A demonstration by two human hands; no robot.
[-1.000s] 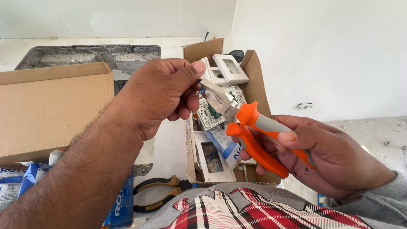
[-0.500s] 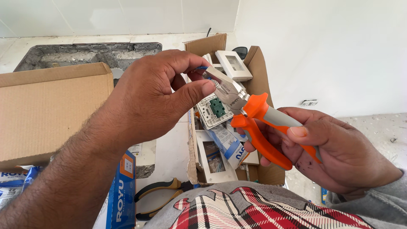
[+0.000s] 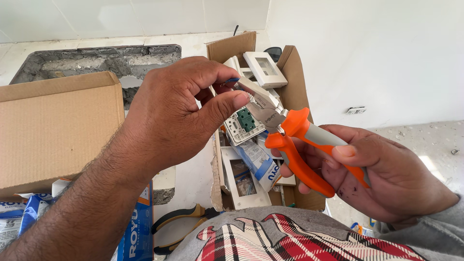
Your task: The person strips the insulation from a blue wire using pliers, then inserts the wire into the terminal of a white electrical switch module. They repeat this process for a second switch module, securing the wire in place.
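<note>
While my right hand (image 3: 386, 176) wraps around the orange-and-grey handles of a pair of steel combination pliers (image 3: 295, 140), squeezing them together, the metal nose of the tool points up and to the left, toward my other hand. My left hand (image 3: 179, 111) is raised in front of me with thumb and forefinger pinched shut on a short, thin blue-and-red wire end (image 3: 227, 83); only a small bit of it shows between my fingertips, just beside the tip of the pliers. Whether the pliers' nose is actually biting the wire I cannot tell, since my thumb covers the spot.

Behind the tool stands an open brown cardboard box (image 3: 290, 63) stuffed with white plastic switch plates and socket frames (image 3: 265, 68), one white module with a green centre (image 3: 244, 123) lying right under the pliers. To my left sits a larger closed brown cardboard carton (image 3: 53, 125), and behind it a rough grey concrete recess (image 3: 96, 60) is cut into the pale surface. Blue-and-white paper packets (image 3: 137, 232) lie below the carton. Down near my lap, a second pair of pliers with black-and-yellow handles (image 3: 176, 227) rests on the white surface, close to my red, white and grey patterned shirt (image 3: 290, 239).
</note>
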